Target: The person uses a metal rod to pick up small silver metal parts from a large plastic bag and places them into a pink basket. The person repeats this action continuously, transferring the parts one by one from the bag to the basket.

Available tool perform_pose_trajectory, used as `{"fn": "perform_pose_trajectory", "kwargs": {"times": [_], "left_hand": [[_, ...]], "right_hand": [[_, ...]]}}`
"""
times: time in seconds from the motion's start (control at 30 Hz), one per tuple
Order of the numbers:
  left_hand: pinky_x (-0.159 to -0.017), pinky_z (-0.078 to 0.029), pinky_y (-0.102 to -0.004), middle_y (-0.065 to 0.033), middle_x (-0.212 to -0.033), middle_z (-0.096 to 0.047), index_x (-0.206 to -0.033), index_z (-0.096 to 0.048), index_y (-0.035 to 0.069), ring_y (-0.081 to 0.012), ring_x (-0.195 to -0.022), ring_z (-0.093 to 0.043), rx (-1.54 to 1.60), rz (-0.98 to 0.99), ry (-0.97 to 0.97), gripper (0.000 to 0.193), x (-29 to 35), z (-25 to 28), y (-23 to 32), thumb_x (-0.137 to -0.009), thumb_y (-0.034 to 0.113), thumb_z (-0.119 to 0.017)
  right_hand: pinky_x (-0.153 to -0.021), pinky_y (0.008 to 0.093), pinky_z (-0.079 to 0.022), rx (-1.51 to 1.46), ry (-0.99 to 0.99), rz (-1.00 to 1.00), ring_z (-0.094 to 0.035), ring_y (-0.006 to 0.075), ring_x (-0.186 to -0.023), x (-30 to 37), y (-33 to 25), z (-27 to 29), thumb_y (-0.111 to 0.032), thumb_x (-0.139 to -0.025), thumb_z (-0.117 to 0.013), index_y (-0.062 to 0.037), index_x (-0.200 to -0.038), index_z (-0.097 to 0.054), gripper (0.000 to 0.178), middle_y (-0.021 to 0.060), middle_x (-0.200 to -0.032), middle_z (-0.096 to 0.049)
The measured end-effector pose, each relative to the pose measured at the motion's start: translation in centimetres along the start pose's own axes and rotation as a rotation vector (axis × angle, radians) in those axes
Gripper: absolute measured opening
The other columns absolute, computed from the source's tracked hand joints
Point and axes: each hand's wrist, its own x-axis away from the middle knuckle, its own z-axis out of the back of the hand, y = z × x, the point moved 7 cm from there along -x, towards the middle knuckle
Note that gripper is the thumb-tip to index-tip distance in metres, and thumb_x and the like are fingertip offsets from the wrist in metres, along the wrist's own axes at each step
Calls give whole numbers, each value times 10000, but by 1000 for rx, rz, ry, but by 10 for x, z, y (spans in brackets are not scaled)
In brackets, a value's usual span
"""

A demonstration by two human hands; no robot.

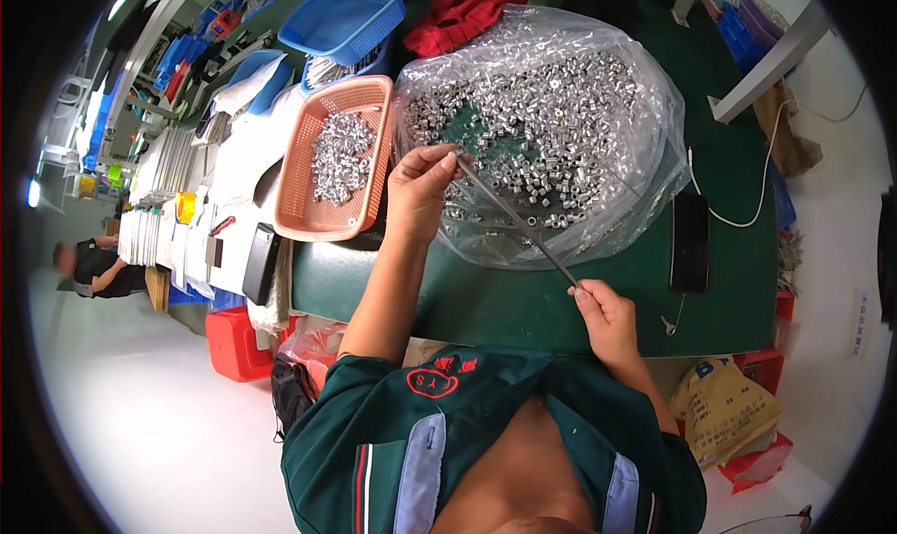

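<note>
A thin grey metal rod slants across in front of me, held at both ends. The fingers of my left hand pinch its upper end, close to the orange basket. My right hand grips the lower end between thumb and fingers, near the table's front edge. Beneath the rod lies a clear plastic bag, spread out on the green table. Many small silver metal sleeves are scattered on it. More of these sleeves sit in the orange basket left of my left hand.
Blue baskets and a red cloth stand beyond. A black phone and a white cable lie at the right, by a metal table leg. Stacked pale strips are at left; farther off, another person works.
</note>
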Motion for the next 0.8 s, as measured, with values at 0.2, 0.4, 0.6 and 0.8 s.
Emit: {"fn": "perform_pose_trajectory", "kwargs": {"times": [0.2, 0.4, 0.6, 0.8], "left_hand": [[-798, -517, -267, -122, -909, -683, -983, -630, -37, -203, -879, -669, -177, -55, 94, 125, 6, -3, 4, -864, 1, -627], [-784, -508, -286, -132, -918, -683, -992, -629, -26, -179, -832, -649, -51, 26, -28, 141, 3, -1, 0, -879, 59, -631], [-858, -473, -302, -141, -1012, -681, -1117, -608, -19, -199, -1009, -609, -257, 333, -370, 320, 20, -36, -34, -852, 147, -680], [-790, -506, -319, -113, -932, -691, -1064, -657, -11, -198, -862, -653, -970, -20, -35, 329, -70, 1, -2, -798, 175, -709]], "right_hand": [[-512, 202, -330, -8, -9, -27, -403, 29, -573, 2, 9, -5, -136, -932, -575, 1, -952, -640, 153, -29, -627, -469], [-504, 206, -313, -148, -87, -106, -381, 31, -563, 1, 14, -11, -189, -953, -549, -10, -935, -638, 201, -45, -619, -437], [-502, 219, -326, -146, -55, -69, -384, 27, -565, -13, 4, -14, -161, -945, -568, 5, -945, -638, 180, -33, -597, -446], [-497, 207, -297, -251, -17, -142, -355, 22, -556, -22, 21, -14, -165, -954, -550, 2, -930, -632, 188, -55, -602, -422]]}}
